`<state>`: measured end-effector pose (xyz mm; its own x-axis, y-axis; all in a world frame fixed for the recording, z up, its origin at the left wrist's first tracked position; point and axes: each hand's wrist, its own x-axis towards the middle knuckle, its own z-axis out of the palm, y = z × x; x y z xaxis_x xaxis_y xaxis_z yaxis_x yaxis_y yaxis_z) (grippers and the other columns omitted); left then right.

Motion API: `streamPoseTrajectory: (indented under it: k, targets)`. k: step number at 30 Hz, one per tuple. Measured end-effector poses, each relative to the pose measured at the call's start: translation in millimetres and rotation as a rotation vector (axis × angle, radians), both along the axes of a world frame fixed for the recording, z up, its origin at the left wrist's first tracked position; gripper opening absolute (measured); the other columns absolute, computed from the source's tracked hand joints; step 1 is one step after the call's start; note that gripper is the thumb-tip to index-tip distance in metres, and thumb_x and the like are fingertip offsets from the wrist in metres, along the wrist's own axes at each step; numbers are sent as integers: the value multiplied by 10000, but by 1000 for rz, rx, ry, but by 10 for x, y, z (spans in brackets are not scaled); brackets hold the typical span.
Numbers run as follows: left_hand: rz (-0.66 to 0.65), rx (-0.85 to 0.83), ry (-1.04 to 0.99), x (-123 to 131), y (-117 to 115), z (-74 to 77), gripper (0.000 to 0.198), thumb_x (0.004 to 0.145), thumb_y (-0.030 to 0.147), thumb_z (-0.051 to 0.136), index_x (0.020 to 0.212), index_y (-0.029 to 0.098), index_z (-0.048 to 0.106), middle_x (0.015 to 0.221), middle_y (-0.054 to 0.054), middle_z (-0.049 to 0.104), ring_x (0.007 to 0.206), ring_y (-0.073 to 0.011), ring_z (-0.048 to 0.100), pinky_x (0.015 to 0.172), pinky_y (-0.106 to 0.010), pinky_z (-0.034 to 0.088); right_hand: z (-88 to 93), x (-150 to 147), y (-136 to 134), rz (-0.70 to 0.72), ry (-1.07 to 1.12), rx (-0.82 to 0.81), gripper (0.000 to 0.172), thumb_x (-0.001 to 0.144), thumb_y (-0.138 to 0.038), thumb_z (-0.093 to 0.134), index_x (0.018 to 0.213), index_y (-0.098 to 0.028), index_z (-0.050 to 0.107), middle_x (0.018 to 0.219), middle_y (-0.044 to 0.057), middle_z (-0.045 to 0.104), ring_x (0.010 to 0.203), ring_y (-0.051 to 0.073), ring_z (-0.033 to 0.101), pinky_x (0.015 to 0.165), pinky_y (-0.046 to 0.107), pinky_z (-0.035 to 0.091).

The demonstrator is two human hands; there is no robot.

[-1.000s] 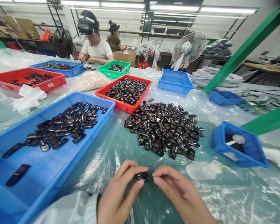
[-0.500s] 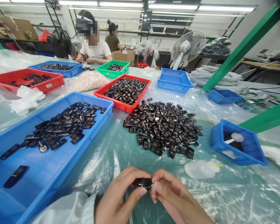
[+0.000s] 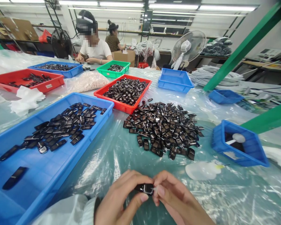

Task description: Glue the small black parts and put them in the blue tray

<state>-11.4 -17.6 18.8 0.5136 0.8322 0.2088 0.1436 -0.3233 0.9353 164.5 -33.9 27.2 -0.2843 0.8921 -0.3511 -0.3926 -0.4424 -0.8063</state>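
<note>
My left hand pinches a small glossy black plastic piece between thumb and fingers, low in the middle of the head view. At the piece's right end, my right hand is closed in a pinch. A tiny pale bit shows between its fingertips and the black piece; its kind is too small to tell. Beyond both hands lies a heap of similar black pieces on the plastic-covered table. More of them lie in the long blue tray on the left.
Behind the heap stands a red tray full of black pieces. A translucent squeeze bottle lies right of my hands, near a blue bin holding a spoon-like scoop. Green posts rise at right. A co-worker sits across the table.
Both hands, with the black piece, have shifted very slightly down and right. The piece is turned a little, showing a brighter edge at its right end. The trays and heap stay put.
</note>
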Motion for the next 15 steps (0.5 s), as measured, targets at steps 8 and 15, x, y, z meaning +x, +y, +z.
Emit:
streamPoseTrajectory:
  k: [8,15]
  targets:
    - [-13,100,16,-19,10,0,242,902,126,513,1109,242,560,949,-23,643,862,-163,593,774,-254,448,-58,-27,-19,-23,15,-24,238,710,-380,755,860,-265,611,745,-51,563,659,90,517,657,205,423]
    - [8,292,102,10,-51,49,174,942,211,460,1102,221,526,966,-44,647,858,-160,601,756,-251,467,-93,44,-91,-68,-282,256,281,752,-511,664,830,-250,598,673,-41,543,588,96,516,578,210,434]
